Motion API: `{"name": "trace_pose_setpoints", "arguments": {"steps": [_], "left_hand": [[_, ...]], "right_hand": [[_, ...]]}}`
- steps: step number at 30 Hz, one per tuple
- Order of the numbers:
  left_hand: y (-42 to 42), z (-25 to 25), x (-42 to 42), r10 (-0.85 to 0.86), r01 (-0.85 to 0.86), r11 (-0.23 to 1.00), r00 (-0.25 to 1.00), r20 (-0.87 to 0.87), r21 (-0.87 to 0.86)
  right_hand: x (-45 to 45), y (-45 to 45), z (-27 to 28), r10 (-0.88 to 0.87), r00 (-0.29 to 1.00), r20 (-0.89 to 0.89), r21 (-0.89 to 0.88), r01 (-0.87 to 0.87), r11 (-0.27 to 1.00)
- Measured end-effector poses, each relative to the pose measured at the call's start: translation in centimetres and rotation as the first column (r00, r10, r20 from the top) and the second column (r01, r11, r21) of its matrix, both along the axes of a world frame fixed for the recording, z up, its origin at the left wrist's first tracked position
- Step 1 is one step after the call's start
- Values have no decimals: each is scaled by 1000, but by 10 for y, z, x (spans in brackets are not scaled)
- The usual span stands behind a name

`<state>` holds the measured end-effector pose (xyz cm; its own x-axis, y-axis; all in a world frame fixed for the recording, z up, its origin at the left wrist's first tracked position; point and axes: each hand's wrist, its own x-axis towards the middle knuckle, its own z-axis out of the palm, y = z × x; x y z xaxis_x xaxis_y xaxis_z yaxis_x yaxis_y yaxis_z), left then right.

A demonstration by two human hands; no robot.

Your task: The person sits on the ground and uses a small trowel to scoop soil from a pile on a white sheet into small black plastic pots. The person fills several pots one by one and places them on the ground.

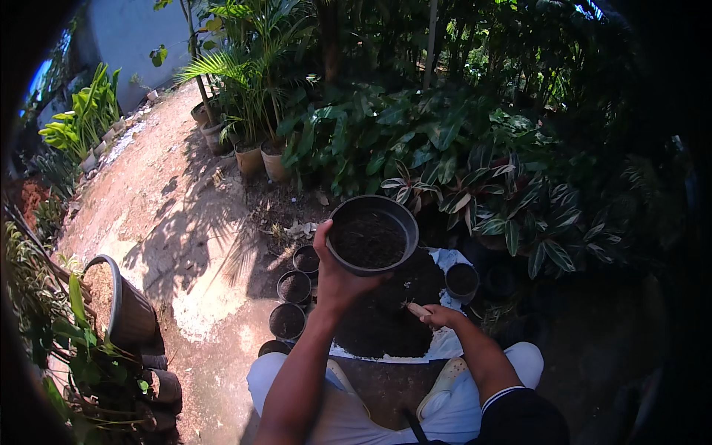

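My left hand (337, 281) grips a round black plastic pot (378, 207) by its near left side, lifted above the soil heap. Dark soil (368, 242) lies inside the pot. In my right hand (442, 317) is the pale wooden handle (417, 309) of a small hand tool. Its working end is hidden or lost against the dark potting soil (384, 325). That soil is heaped on a white sheet (445, 344) on the ground before me, between my feet and the plants.
Several small soil-filled pots (287, 321) line the heap's left side; another pot (461, 280) stands right of it. Leafy plants (434, 128) crowd the far side. A large ribbed planter (130, 311) stands at left beside the bare dirt path (150, 217).
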<state>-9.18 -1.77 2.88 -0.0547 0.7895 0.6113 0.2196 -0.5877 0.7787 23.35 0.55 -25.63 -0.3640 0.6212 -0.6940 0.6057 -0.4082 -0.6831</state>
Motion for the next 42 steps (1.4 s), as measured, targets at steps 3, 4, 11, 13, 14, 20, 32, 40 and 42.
{"name": "trace_pose_setpoints", "arguments": {"steps": [3, 4, 11, 13, 14, 20, 32, 40, 42], "left_hand": [[-5, 3, 4, -22, 22, 1000, 1000, 0, 10], [-6, 2, 5, -44, 44, 999, 999, 13, 12], [-7, -3, 4, -59, 58, 998, 998, 12, 38], [-8, -5, 3, -70, 70, 997, 997, 18, 24], [-8, -7, 2, -59, 59, 998, 998, 4, 5], [-3, -19, 1, -64, 63, 997, 998, -22, -43], [-4, -15, 7, -14, 7, 996, 996, -85, -84], [0, -23, 1, -1, 0, 1000, 994, -109, -9], [-1, -24, 0, 9, -11, 1000, 990, -141, -12]], "right_hand": [[3, 6, 28, 26, 999, 28, 100, -28, 995], [5, 9, 37, 37, 999, 35, 144, -42, 989], [1, 28, 173, -80, 996, -33, 322, 87, 943], [-2, 27, 219, -83, 995, -62, 516, 103, 850], [-5, 26, 242, -113, 991, -69, 522, 132, 842], [-15, 0, 336, -142, 953, -267, 655, 288, 698], [-32, -45, 388, 2, 994, 107, 911, -99, 401], [-34, -51, 397, 72, 981, 178, 890, -192, 415], [-36, -56, 400, 54, 979, 196, 893, -201, 403]]}}
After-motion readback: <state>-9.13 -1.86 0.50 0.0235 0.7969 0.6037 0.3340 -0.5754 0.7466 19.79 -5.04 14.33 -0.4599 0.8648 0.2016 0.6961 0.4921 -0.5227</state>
